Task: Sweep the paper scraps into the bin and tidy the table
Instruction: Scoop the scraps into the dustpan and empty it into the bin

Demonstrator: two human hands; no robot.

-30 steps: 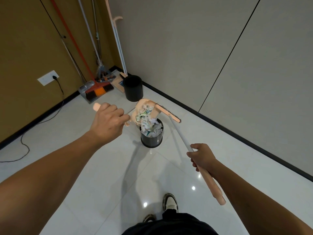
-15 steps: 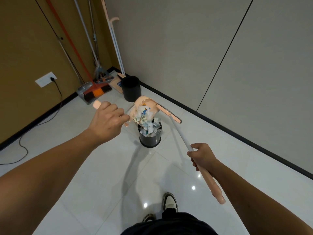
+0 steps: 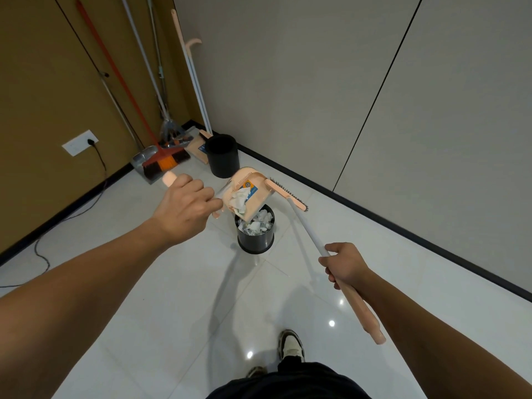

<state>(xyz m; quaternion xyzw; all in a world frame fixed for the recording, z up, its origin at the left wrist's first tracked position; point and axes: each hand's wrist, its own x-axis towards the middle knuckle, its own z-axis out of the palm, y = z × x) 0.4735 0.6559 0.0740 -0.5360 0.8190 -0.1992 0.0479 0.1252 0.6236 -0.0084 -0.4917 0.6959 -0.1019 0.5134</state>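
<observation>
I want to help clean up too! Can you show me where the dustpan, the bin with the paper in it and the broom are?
dustpan [image 3: 253,194]: head view, on its tilted peach tray.
bin [image 3: 255,240]: head view, on its dark outer wall.
broom [image 3: 305,226]: head view, on the white part of its stick.

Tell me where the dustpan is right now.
The dustpan is centre frame in the head view, held by the left hand and tipped over the nearer black bin, beside the broom head.
</observation>
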